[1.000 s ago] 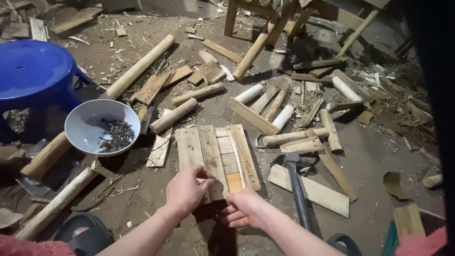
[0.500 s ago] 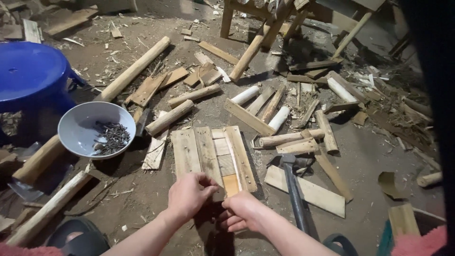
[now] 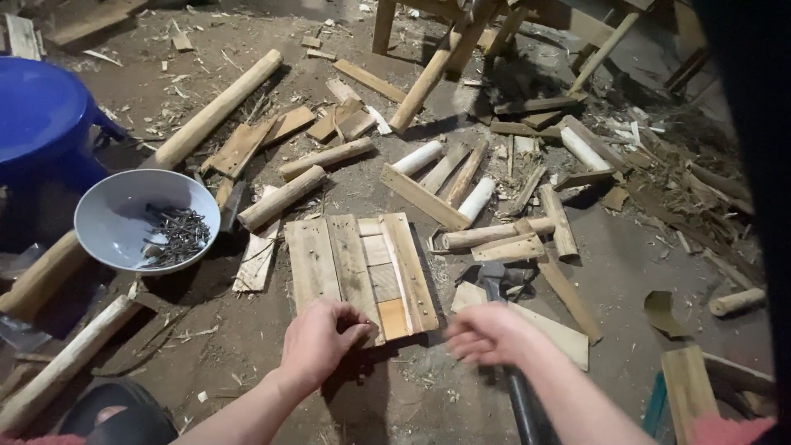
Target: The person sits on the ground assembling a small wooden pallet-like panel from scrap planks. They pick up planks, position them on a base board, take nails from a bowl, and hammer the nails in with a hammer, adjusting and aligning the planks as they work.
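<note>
Lying flat on the dusty dirt floor, the slatted wooden panel [image 3: 362, 270] sat just ahead of both hands, its rough pale boards running away from the person, with one short orange-toned piece at the near edge. The left hand [image 3: 317, 339] rested at the panel's near edge, fingers curled narrowly inward with the tips pinched together; whether they gripped anything small could not be told. The right hand [image 3: 486, 332] was blurred, hovering just right of the panel over the dark handle of a hammer [image 3: 507, 330], and whether it was open or closed could not be told. Left of the panel stood a shallow grey bowl [image 3: 115, 210] holding a heap of dark nails [image 3: 177, 235]. A round blue plastic stool [image 3: 41, 124] stood beyond it. Rounded log sections [image 3: 280, 198], flat offcuts and splinters lay scattered all about.
</note>
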